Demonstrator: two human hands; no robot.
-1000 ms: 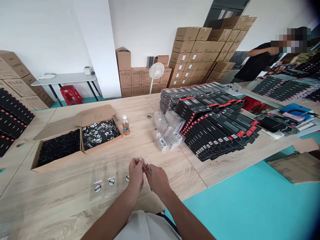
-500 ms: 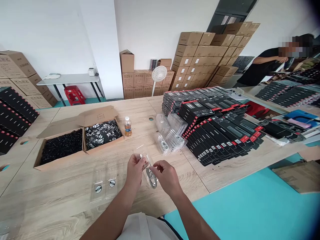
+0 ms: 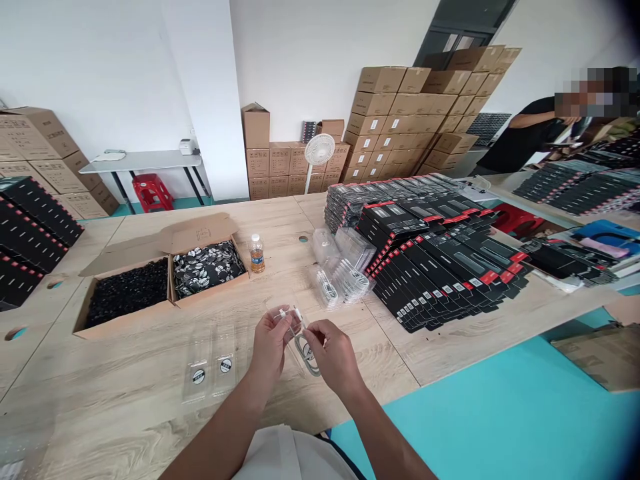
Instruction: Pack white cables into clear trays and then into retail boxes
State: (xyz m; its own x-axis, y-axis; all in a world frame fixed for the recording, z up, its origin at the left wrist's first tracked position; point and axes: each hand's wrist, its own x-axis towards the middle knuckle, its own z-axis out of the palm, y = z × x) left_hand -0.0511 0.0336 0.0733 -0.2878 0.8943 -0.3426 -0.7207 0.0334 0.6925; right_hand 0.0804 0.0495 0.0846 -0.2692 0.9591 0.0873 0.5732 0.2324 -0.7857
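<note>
A grey coiled cable (image 3: pixel 313 368) with white connectors is between my hands, above the table. With it is a clear plastic tray that has a round black-and-white label, partly covered by my fingers. My left hand (image 3: pixel 269 343) is closed on the cable near one connector, fingers behind the clear plastic. Pinching the coil from the other side is my right hand (image 3: pixel 331 352). Left of them, clear plastic trays (image 3: pixel 213 357) with round labels lie on the wooden table (image 3: pixel 140 393). Beyond my hands, more trays with white cables (image 3: pixel 345 283) sit grouped together.
An open carton (image 3: pixel 125 313) holds small black pieces; beside it another carton (image 3: pixel 207 270) holds labelled black-and-white packets. A drink bottle (image 3: pixel 257 255) stands nearby. Flattened black boxes (image 3: pixel 440 273) are fanned out at right. A co-worker (image 3: pixel 525 133) stands behind, at far right.
The cable coil and clear tray have tilted a little to the right, and more of the connectors shows. Both hands keep their hold in nearly the same place.
</note>
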